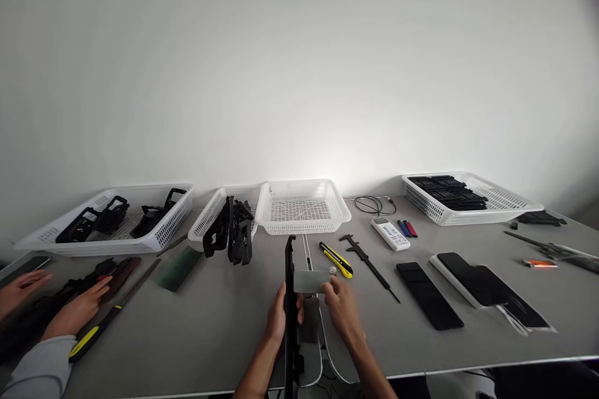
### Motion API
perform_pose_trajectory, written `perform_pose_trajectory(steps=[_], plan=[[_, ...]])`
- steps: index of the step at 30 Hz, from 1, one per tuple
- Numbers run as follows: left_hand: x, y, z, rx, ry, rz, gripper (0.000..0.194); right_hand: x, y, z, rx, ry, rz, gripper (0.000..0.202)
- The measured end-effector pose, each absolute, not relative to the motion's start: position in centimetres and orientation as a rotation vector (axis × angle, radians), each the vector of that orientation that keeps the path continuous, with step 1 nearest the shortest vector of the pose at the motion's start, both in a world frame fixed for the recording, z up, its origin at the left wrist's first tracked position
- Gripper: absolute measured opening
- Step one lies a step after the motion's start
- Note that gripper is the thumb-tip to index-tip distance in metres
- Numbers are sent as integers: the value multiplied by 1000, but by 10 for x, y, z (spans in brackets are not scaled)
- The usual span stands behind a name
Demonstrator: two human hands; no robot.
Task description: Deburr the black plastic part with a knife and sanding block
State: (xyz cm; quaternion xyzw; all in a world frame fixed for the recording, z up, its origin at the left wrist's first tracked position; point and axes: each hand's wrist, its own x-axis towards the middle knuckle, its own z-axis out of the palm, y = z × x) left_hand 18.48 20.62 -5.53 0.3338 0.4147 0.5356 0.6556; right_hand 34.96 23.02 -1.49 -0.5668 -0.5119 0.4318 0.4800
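My left hand (277, 318) is wrapped round a long black plastic part (291, 324), which stands on edge near the table's front, pointing away from me. My right hand (340, 305) pinches the right end of a flat grey-green sheet (309, 281). The sheet's left end meets the right side of the black part. Below the sheet, a dark flat piece (310, 320) lies close to my left fingertips. A yellow cutter (336, 259) and a black caliper (372, 268) lie just beyond and right of my right hand.
White baskets stand along the wall, one bare inside (303, 224), others holding black parts. On the right are a black phone (429, 296), a white device (390, 234) and tweezer-like tools. At left, another person's hands (79, 308) work beside a yellow-black file (96, 331) and a green sheet (178, 269).
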Motion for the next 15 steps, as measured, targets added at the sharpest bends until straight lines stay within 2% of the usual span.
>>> perform_pose_trajectory(steps=[2,7,12,15], plan=[[185,206,-56,752,953,1229,72,354,230,-15,-1396,-1165,1029,33],[188,206,-53,678,983,1294,67,352,224,-8,-1136,-1114,1231,53],[190,205,-49,664,986,1320,64,337,220,8,-902,-1106,1405,44],[189,205,-51,571,942,1322,63,331,224,11,-869,-1146,1396,39]])
